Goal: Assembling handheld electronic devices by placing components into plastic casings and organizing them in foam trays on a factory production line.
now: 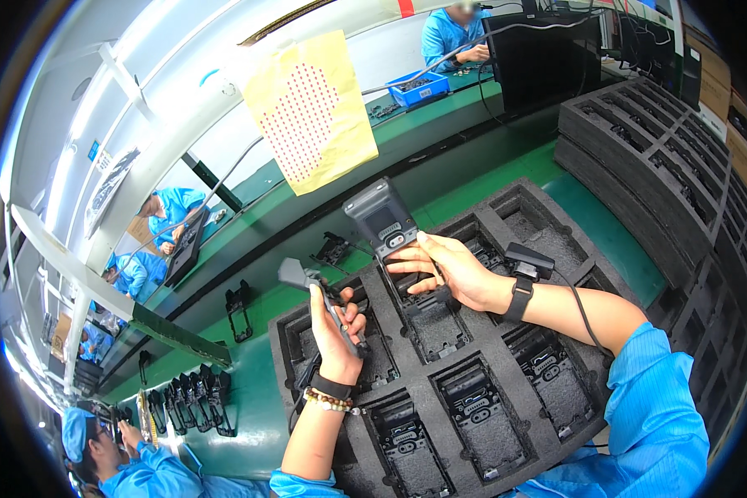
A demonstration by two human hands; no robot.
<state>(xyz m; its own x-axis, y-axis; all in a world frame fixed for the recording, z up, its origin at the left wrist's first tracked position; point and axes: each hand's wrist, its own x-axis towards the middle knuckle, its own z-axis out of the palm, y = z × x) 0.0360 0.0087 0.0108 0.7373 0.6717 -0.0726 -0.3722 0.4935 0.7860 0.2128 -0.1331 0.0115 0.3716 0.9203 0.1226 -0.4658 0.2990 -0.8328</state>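
My right hand [450, 272] grips the lower end of a dark grey, boxy device housing [380, 214], holding it tilted above the far side of a black foam tray [441, 370]. Closed around a dark plastic part [294, 272], seen nearly edge-on, is my left hand [337, 334], over the tray's left compartments. The part's exact kind is unclear. Open black device frames [479, 405] lie in several compartments. A small black box [529, 261] with a cable is by my right wrist.
Stacked foam trays [639, 158] stand at right. Several black frames [192, 400] line the green bench at left, with another frame [239, 311] farther up. A yellow dotted sheet [315, 112] hangs ahead. A blue bin [419, 88], a monitor [544, 62] and people in blue are beyond.
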